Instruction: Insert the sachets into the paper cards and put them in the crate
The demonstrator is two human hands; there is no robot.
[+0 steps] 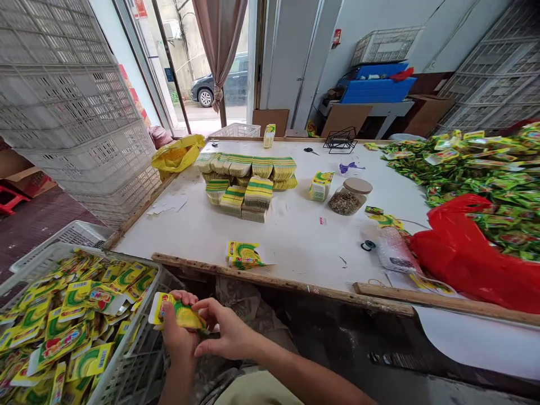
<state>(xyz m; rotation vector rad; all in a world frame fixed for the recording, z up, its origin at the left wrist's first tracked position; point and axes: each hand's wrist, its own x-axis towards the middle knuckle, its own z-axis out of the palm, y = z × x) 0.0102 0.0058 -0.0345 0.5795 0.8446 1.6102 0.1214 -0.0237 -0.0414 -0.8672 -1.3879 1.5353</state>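
My left hand [177,332] is closed around a small yellow and green printed carton [188,316], held low in front of the table's near edge. One end of the carton shows a white flap. My right hand [228,332] is at the carton's other end, thumb and forefinger spread apart; its other fingertips are partly hidden. Just beyond my hands, a few cartons and green packets [244,255] lie on the table edge. To the left, a white plastic crate [147,298] is heaped with similar yellow cartons.
Stacks of flat cartons [259,194] stand mid-table. Right of them are a lidded jar [348,198], scissors [311,151] and a black spool [368,245]. A red bag [464,253] and a heap of green packets [447,174] cover the right side. Tall crates [76,112] rise at left.
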